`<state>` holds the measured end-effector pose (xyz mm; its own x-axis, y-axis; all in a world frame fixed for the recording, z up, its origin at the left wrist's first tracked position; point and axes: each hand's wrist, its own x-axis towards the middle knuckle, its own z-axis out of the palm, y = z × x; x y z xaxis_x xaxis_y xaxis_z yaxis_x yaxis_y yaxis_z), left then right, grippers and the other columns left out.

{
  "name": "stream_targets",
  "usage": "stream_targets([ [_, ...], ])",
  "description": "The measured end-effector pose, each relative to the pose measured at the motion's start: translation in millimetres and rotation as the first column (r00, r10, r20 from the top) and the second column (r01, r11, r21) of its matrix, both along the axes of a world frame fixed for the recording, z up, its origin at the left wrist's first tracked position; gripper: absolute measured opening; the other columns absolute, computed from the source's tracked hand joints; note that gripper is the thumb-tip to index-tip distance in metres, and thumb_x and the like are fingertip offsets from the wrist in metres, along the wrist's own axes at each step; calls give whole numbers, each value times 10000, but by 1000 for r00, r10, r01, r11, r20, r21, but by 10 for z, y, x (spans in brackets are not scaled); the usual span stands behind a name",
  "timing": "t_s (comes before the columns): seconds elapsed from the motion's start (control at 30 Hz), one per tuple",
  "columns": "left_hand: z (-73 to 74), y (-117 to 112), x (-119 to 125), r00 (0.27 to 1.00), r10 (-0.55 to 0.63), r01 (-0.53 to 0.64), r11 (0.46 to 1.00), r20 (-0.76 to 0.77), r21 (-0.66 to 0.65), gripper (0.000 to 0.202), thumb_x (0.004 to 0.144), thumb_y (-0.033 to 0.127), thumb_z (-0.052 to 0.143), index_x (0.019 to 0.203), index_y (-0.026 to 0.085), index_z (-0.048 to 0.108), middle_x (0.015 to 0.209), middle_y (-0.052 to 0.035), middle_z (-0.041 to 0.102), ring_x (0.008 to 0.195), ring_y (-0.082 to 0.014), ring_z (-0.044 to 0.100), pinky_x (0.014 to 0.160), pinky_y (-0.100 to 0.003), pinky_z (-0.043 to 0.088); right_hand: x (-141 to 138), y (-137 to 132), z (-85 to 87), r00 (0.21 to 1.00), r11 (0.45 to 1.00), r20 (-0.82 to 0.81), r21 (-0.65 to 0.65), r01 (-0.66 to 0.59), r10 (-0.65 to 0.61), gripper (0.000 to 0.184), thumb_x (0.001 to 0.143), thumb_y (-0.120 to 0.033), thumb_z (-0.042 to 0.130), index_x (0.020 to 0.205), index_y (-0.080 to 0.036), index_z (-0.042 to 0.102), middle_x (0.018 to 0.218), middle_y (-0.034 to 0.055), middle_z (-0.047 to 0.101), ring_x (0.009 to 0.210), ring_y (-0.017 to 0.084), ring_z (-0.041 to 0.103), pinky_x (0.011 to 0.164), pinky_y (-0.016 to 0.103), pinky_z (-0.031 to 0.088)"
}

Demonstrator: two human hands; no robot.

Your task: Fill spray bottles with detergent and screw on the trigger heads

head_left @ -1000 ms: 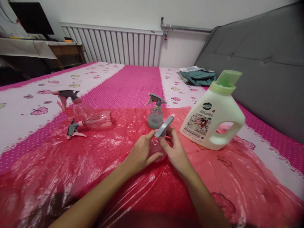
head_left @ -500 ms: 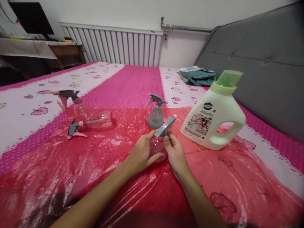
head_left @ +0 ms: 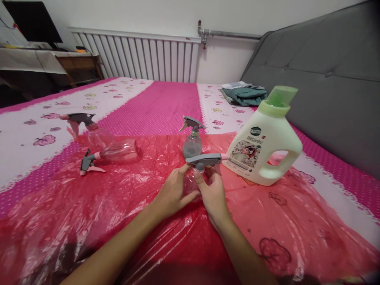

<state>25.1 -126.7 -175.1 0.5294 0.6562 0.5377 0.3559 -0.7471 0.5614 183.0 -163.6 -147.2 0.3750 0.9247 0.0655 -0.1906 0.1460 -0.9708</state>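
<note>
Just below the middle of the view, a clear pink spray bottle [head_left: 191, 183] stands on the red plastic sheet. My left hand [head_left: 173, 190] is wrapped round its body from the left. At its neck, my right hand [head_left: 212, 192] grips the grey and pink spray head [head_left: 204, 159], whose nozzle points right. The far fingers of both hands are partly hidden behind the bottle. Directly behind it stands a smaller clear spray bottle [head_left: 192, 145] with greyish liquid low inside. Right of my hands is a large pale green detergent jug [head_left: 264, 146] with a green cap.
On the left, one pink spray bottle [head_left: 99, 136] stands upright and another [head_left: 120, 151] lies on its side. The red plastic sheet [head_left: 118, 209] covers the near part of the bed. Folded clothes [head_left: 245, 95] lie by the grey headboard [head_left: 320, 59]. A radiator [head_left: 139, 55] lines the wall.
The spray head has turned: its nozzle pointed up and away to the right and now points straight right. My right hand turned with it. The whole view has shifted slightly.
</note>
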Motion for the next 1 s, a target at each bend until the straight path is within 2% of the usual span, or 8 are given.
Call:
stream_targets([
  [0.27,30,12,15,1000,10,-10,1000,12,-23,784,1048,436,756,1684,281,324,1598,-213,664,1373,-395,744,1125,-585,638,21,-33,45,999,1000,-34,3,-15,15,727,701,-708,964,1205,-242,723,1390,136,784,1375,311,704,1326,554,459],
  [0.33,26,9,16,1000,13,-13,999,11,-36,788,1036,436,769,1675,282,334,1590,-213,669,1391,-403,735,1139,-598,631,68,-36,42,998,999,-55,-3,-37,37,749,669,-685,1001,1202,-243,715,1354,127,793,1342,302,722,1299,536,494],
  [0.47,2,12,16,1000,9,-8,998,22,-56,794,1025,431,783,1667,265,346,1612,-230,649,1459,-425,697,1198,-641,599,193,-21,8,991,998,-124,-21,-53,50,796,687,-752,967,1221,-254,649,1294,120,811,1249,276,769,1146,487,608],
  [0.63,3,8,22,1000,7,-6,999,17,-45,778,1041,426,760,1665,267,324,1619,-239,639,1461,-433,698,1193,-671,600,277,-5,51,993,996,-106,68,55,-48,831,707,-698,975,1326,-298,592,1370,90,771,1369,259,711,1233,483,545],
  [0.7,8,3,23,1000,7,-6,999,14,-37,784,1044,420,757,1673,276,310,1618,-236,641,1460,-428,697,1188,-671,603,259,-19,88,992,985,-67,123,117,-110,773,708,-660,980,1280,-285,620,1355,91,759,1376,266,694,1266,490,510],
  [0.77,9,1,22,1000,5,-4,999,13,-41,795,1043,412,761,1683,281,309,1620,-231,643,1465,-418,694,1195,-658,602,224,-45,114,988,973,-24,172,155,-153,657,766,-634,945,1222,-267,646,1304,94,768,1316,265,708,1230,483,524],
  [0.9,-3,6,20,1000,8,-7,999,17,-48,798,1041,427,766,1692,273,330,1633,-226,639,1458,-409,698,1200,-637,601,164,-103,129,978,953,38,235,191,-206,428,914,-591,833,1108,-256,651,1090,47,780,1076,219,744,1033,410,576],
  [1.0,-14,13,21,1000,9,-8,999,15,-43,803,1045,456,764,1698,275,334,1644,-221,631,1445,-405,705,1200,-626,600,158,-134,134,978,946,65,273,175,-200,331,1034,-585,681,1031,-259,623,914,2,759,874,184,739,901,375,572],
])
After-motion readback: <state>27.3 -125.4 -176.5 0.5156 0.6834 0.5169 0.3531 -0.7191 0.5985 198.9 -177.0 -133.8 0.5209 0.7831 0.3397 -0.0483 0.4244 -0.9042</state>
